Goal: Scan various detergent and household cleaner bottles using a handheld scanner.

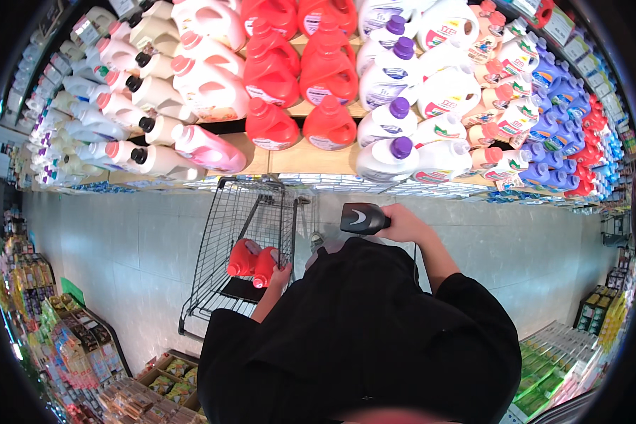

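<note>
The left grip [283,274] touched one of two red bottles [263,265] in the cart [294,219] — closed or not, nobody could tell. The right grip [401,223] was wrapped round a black scanner [360,219]. The bottle looked stiff, smooth and probably heavy — best held round its middle.

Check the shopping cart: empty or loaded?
Loaded: two red bottles show within the wire outline of the shopping cart, left hand at one. Whether that bottle rests or hangs: cannot tell.
</note>
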The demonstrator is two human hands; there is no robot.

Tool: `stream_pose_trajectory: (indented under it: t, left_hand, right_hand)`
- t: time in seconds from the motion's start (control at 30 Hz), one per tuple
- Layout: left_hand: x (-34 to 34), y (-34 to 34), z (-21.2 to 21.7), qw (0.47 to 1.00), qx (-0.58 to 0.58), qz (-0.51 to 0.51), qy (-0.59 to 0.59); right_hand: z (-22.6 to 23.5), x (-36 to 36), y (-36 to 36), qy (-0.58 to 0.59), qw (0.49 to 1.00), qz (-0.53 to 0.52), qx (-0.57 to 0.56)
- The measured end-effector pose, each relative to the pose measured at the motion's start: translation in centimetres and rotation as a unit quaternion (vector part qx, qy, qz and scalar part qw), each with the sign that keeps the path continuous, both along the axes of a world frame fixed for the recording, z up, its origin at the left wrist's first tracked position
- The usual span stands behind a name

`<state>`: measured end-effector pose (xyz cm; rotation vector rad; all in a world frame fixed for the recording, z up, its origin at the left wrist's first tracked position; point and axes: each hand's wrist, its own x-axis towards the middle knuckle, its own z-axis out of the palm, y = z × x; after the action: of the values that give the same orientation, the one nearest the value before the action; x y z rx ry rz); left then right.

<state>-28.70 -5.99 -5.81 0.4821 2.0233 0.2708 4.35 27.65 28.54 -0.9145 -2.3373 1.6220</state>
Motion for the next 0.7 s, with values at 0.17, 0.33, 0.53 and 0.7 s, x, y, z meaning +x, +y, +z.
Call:
stream_pose_trajectory:
  t: [0.17, 0.33, 0.53, 0.7]
  left_hand:
    - [3.6, 1.3, 3.8, 0.996, -0.051, 0.017, 0.065]
    - [6.6, 0.6, 4.3, 0.999, -0.022, -0.003, 0.046]
    - [13.2, 0.7, 6.4, 0.983, -0.075, -0.072, 0.150]
    - [16.7, 0.2, 6.8, 0.980, 0.023, 0.007, 0.196]
  right_hand:
    - [-0.3, 5.1, 1.5, 0.012, 0.999, -0.013, -0.030]
    - [-1.3, 9.7, 2.9, 0.021, 0.999, -0.019, -0.020]
    - [-1.6, 13.2, 3.8, 0.005, 0.999, 0.006, -0.041]
    - [-3.2, 14.3, 4.1, -0.047, 0.997, 0.066, 0.020]
